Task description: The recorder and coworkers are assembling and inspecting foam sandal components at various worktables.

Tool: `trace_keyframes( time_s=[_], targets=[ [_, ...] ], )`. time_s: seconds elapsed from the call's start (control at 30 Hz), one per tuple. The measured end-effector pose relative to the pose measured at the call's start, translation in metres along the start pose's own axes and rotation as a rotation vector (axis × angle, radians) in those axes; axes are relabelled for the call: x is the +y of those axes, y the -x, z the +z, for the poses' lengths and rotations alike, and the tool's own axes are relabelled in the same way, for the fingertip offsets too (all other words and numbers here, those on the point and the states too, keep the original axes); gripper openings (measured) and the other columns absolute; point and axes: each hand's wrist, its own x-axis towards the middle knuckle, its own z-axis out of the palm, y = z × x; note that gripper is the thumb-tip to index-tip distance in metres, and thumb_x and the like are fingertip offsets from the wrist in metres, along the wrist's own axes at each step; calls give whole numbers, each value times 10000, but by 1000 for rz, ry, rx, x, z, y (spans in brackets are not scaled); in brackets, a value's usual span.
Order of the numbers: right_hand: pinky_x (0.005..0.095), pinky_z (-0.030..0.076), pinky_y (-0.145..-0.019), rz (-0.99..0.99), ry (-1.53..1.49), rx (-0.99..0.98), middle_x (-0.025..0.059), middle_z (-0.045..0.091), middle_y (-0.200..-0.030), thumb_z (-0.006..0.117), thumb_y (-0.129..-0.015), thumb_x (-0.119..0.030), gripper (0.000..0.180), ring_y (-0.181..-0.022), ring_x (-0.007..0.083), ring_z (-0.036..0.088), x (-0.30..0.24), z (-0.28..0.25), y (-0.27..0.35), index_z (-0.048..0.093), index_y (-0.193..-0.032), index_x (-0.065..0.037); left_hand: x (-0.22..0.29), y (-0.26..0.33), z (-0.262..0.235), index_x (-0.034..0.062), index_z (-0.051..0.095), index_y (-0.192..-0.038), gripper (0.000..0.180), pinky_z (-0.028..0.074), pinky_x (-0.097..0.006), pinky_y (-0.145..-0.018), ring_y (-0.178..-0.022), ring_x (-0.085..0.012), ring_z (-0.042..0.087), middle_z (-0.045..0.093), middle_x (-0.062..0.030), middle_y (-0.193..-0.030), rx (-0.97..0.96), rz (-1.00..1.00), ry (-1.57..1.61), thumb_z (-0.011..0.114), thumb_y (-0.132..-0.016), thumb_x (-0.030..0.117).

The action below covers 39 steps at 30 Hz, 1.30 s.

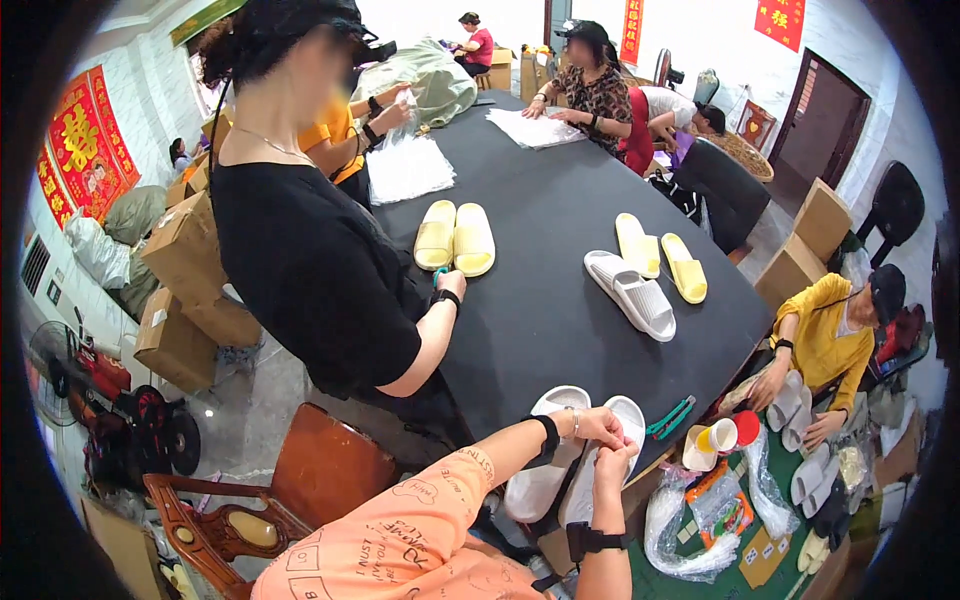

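Close to the dark table's near edge, a pair of pale grey-white slippers lies side by side: the left slipper [560,400] and the right slipper [628,408]. Over the right one's strap, my left hand [600,428] has its fingers pinched together. My right hand [612,464] meets it there, fingertips closed at the same spot. Whatever is between the fingers is too small to make out. Just right of the slippers lies a teal cutter [671,418].
On the dark table [530,320] are a yellow slipper pair [474,240], a grey slipper [632,295] beside yellow ones [685,268], and white sheets [410,168]. A person in black [310,240] stands left. A person in yellow [830,320] handles slippers at a green table [690,580].
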Motion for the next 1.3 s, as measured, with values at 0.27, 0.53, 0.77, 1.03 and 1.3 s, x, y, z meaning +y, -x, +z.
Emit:
trace_keyframes(
  time_s=[0.27,0.53,0.77,1.03,1.3],
  targets=[
    [218,411,-507,-138,-448,64,63,542,-740,484,-811,-68,156,-591,99,505,21,-12,49,469,-944,13,14,-1,-1,5,618,-820,248,419,-264,-575,-625,-91,504,594,-31,-681,171,113,-349,598,-740,239],
    [210,396,-416,116,-566,140,60,554,-624,469,-849,-101,149,-452,102,499,33,-12,65,526,-809,31,-3,-30,-13,81,653,-810,135,409,-231,-577,-609,-72,503,576,-10,-639,539,82,-64,648,-715,177],
    [247,428,-476,193,-647,133,62,565,-712,458,-825,-60,108,-527,142,509,30,7,4,544,-867,-8,-11,-46,-14,72,622,-913,272,439,-362,-774,-855,-319,572,603,-167,-869,558,-256,-688,498,-792,282],
    [290,399,-800,154,-1300,-234,38,533,-1021,318,-888,-293,334,-893,147,507,-33,5,9,479,-1053,-51,-5,-49,-8,131,645,-897,316,447,-353,-788,-863,-272,588,612,-127,-926,377,-416,-632,530,-738,379],
    [290,396,-758,86,-226,-93,87,532,-972,483,-826,-147,177,-844,166,504,5,-27,49,512,-940,-14,-17,-42,-10,91,663,-824,234,447,-301,-675,-756,-205,593,625,-120,-793,710,-113,-303,598,-739,299]
  ],
)
